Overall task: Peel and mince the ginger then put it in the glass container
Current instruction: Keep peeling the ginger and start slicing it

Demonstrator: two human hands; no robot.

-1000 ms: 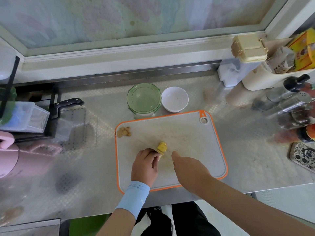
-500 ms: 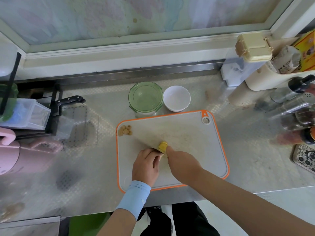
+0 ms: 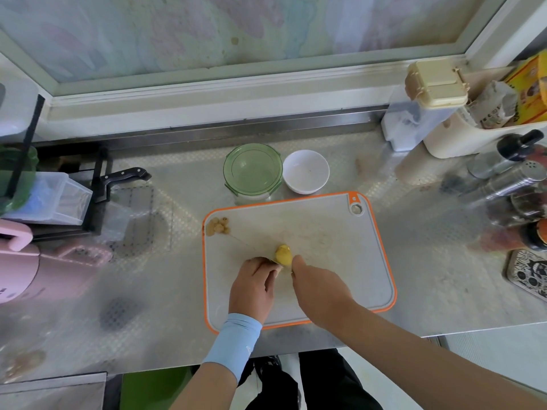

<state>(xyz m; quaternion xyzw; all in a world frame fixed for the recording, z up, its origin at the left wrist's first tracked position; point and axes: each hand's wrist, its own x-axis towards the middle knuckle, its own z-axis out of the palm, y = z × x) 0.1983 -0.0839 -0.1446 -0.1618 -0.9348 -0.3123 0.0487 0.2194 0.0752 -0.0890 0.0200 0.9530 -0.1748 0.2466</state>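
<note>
Item: small peeled yellow ginger knob (image 3: 283, 253), lying mid-board on our grey, orange-rimmed plastic cutting board (image 3: 340, 276). We judge it firm, light, damp and apt to roll, so best pinned at its near end. Left hand (image 3: 254, 287) is curled round what seems a thin-bladed knife (image 3: 251, 247). Right hand (image 3: 321, 288) touches the ginger; we cannot tell whether it pinches or presses. Working room lies rightward on the board. Round green-lidded glass container (image 3: 253, 170) stands just past the far edge.
</note>
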